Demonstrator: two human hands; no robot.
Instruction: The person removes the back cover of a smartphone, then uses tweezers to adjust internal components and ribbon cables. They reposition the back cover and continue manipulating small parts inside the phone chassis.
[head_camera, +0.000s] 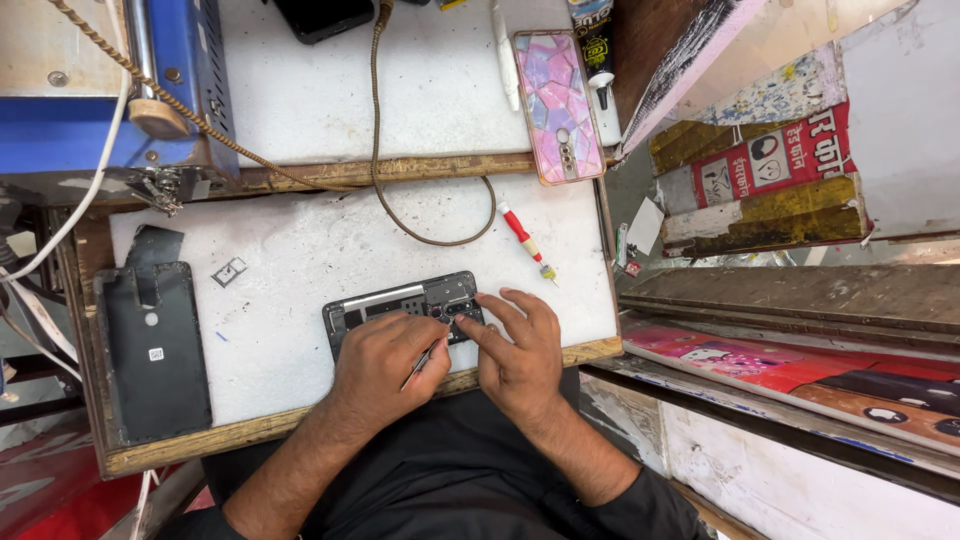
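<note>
A: Where's the opened phone (405, 308)?
B: Near the front edge of the white worktop (300, 250), under both hands.
A: And the fingers?
B: Left hand (378, 365) pinches thin tweezers (424, 362); right hand (520, 350) presses its fingertips, loosely spread, on the phone's end.
</note>
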